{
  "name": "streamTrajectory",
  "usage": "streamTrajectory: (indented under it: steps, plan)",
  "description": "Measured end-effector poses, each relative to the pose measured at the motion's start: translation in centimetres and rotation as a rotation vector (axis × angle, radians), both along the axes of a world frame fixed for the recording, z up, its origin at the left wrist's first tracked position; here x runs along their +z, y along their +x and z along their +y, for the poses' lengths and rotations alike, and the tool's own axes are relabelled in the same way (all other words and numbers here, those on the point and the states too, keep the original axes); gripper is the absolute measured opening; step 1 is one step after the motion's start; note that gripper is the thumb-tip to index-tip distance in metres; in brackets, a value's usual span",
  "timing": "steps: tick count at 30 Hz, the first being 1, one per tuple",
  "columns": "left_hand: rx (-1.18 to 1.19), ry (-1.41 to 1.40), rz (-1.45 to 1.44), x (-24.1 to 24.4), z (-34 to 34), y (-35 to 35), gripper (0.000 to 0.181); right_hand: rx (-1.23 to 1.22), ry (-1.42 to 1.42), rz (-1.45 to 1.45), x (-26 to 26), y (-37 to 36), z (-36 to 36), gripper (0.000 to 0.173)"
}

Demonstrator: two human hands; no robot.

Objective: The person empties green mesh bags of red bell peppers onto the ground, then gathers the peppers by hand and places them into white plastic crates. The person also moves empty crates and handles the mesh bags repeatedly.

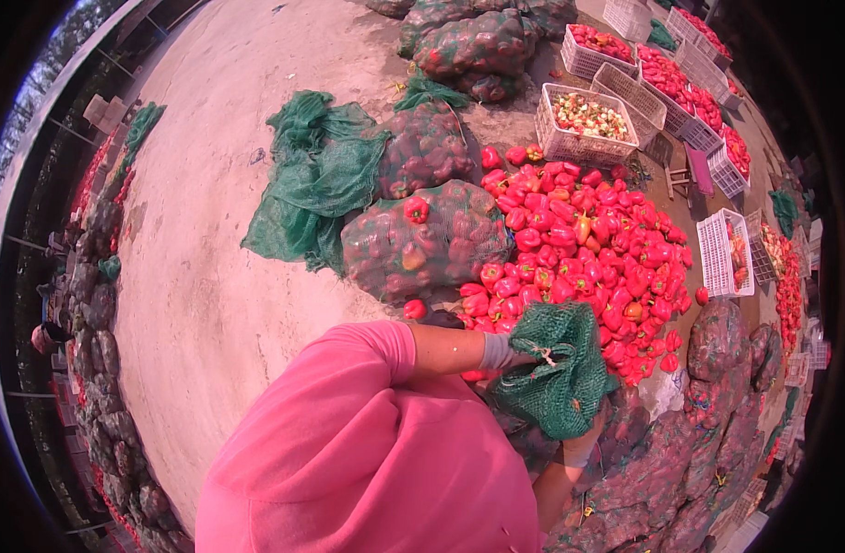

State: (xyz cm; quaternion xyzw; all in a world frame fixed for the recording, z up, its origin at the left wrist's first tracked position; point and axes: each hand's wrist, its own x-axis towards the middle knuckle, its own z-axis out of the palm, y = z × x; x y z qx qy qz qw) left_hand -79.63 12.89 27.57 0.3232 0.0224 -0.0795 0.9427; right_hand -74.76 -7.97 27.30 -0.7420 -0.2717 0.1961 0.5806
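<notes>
Both of my hands are at a green mesh bag (557,383), which hangs bunched in front of my body with a pale tie string at its top. My left hand (521,358), in a grey glove, grips its near side, and folds of mesh cover the fingers. On the lower side my right hand (594,430) holds the bag too, mostly hidden behind the mesh. Just beyond the bag lies a large heap of red bell peppers (574,235). A filled mesh sack (429,238) with one loose pepper on top touches the heap's left side.
Slack green netting (315,186) spreads on the concrete floor (194,228). Filled sacks lie behind (474,45) and at lower right (643,477). A white crate (588,142) holds pale and red scraps. More crates of peppers (598,52) and a small stool (695,169) stand further right.
</notes>
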Motion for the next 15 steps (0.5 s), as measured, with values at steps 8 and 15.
streamTrajectory:
  steps: [8,15]
  plan:
    - [-0.113,-0.659,0.058,-6.0,2.0,-1.2,0.033,0.161,0.216,0.776,-1.5,-2.3,7.0,0.03]
    - [0.541,0.067,0.131,-4.7,7.6,-6.0,0.025,0.161,0.037,0.491,-0.8,-2.3,9.7,0.033]
